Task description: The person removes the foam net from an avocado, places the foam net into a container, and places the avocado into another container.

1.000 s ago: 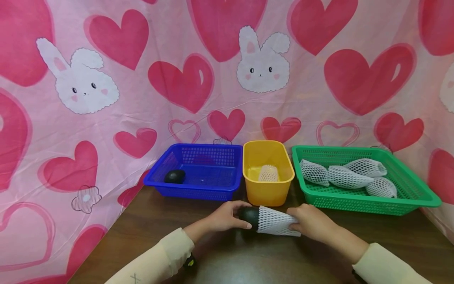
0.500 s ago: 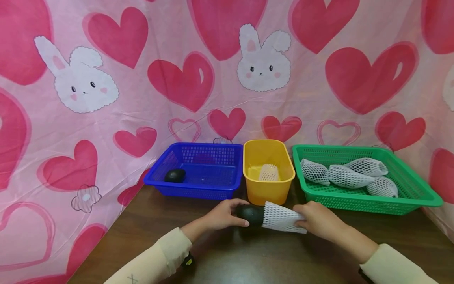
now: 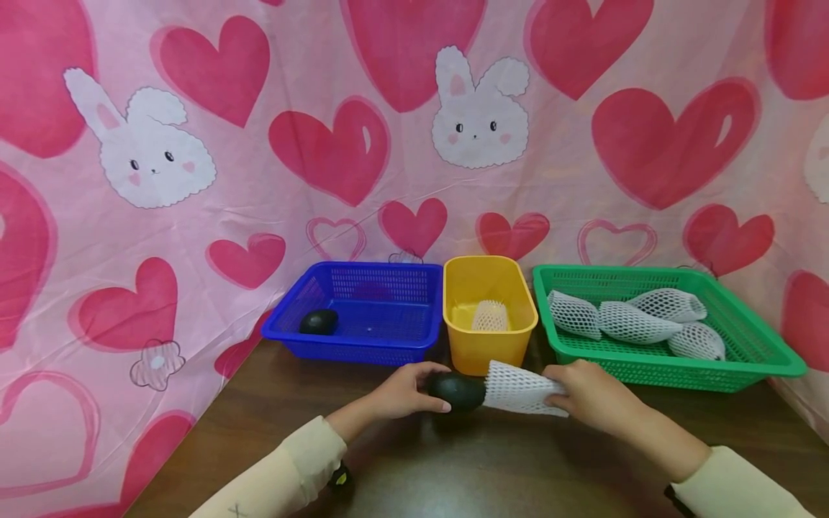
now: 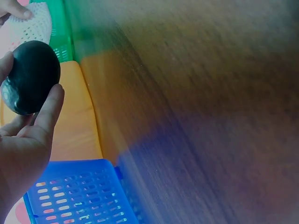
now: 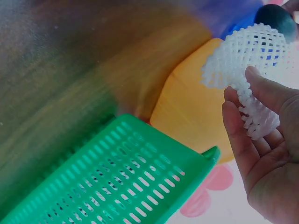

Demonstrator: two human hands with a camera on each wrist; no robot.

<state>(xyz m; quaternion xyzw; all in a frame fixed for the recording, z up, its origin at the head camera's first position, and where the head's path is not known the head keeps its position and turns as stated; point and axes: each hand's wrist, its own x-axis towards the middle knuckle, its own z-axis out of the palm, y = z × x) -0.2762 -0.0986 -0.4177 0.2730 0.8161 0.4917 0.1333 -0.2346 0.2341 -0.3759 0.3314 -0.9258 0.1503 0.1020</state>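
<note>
Brown wood-grained table beneath the grip. Green basket ahead and to its right; blue basket ahead and to its left; yellow bin just beyond. Right hand pinches a white foam net; left hand holds a dark oval fruit between thumb and fingers, at the net's wide mouth.

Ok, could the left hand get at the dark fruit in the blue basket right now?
Probably not without letting go first: the left hand is holding another dark fruit. Otherwise the way looks clear; the blue basket is open on top, and nothing covers the fruit inside it.
</note>
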